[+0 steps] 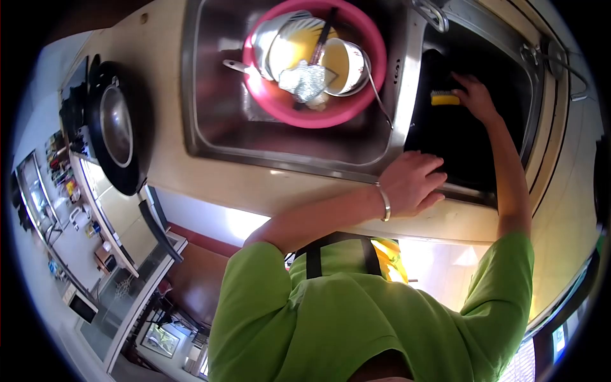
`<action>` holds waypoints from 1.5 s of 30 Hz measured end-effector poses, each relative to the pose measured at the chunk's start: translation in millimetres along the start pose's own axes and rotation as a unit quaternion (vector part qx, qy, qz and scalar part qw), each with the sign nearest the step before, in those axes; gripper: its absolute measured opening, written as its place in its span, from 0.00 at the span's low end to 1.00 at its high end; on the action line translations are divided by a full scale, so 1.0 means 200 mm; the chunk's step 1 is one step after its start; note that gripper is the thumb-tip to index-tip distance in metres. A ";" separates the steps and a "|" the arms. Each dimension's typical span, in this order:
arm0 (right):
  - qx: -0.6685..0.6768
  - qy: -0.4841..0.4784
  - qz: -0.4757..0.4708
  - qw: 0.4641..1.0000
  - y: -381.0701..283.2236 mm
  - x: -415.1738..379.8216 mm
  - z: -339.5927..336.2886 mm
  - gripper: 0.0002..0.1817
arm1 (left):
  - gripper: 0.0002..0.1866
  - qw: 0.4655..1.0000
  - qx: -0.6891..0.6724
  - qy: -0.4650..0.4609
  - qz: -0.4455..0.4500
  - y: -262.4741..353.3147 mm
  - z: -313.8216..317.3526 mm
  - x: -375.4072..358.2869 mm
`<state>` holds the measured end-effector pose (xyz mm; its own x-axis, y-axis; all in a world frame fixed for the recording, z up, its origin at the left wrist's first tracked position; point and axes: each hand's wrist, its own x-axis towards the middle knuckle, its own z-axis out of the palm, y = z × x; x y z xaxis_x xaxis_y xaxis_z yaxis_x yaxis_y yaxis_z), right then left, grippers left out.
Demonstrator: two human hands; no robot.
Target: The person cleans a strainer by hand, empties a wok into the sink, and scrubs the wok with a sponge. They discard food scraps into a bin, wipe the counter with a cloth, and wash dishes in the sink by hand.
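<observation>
My right hand (474,97) reaches into the dark right basin (468,149), its fingers at the end of a small yellow brush (445,98). Whether those fingers grip the brush or only touch it is hard to make out. At the front edge of the sink, near the divider between the basins, my left hand (414,183) rests with its fingers apart and nothing in it. In the left basin (286,149) stands a pink tub (356,113) filled with plates, a bowl (344,65) and utensils.
A black pan (116,130) with a long handle lies on the counter (167,175) at the left. The faucet (431,16) is at the top between the basins. Another metal fitting (560,60) sits at the right edge of the sink.
</observation>
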<state>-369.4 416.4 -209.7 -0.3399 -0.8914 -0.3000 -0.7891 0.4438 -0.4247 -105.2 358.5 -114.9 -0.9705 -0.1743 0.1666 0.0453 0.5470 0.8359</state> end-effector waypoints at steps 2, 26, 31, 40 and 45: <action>0.012 0.131 -0.047 0.990 -0.09 -0.02 -0.08 0.17 | 0.14 0.999 0.006 0.036 -0.023 0.00 -0.11 -0.02; 0.084 0.036 0.018 0.996 -1.40 0.33 0.49 0.11 | 0.38 0.865 0.067 0.051 -0.495 -0.65 -1.03 -0.21; 0.197 0.125 0.068 0.970 -1.45 0.21 0.20 0.09 | 0.20 0.930 0.048 0.095 -0.352 -0.43 -1.28 -0.35; 0.181 0.069 0.136 0.972 -1.47 0.17 0.23 0.13 | 0.16 0.817 0.100 0.463 -0.328 -0.38 -2.12 -1.31; 0.165 0.079 0.168 0.969 -1.47 0.17 0.34 0.14 | 0.22 0.709 0.147 0.434 -0.536 -0.68 -2.22 -1.60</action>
<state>-113.8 262.5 -153.2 -0.6440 -0.6824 -0.3459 -0.4221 0.6940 -0.5832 303.6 -24.0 -50.1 0.1074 -0.9873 -0.1172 -0.7835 -0.1566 0.6014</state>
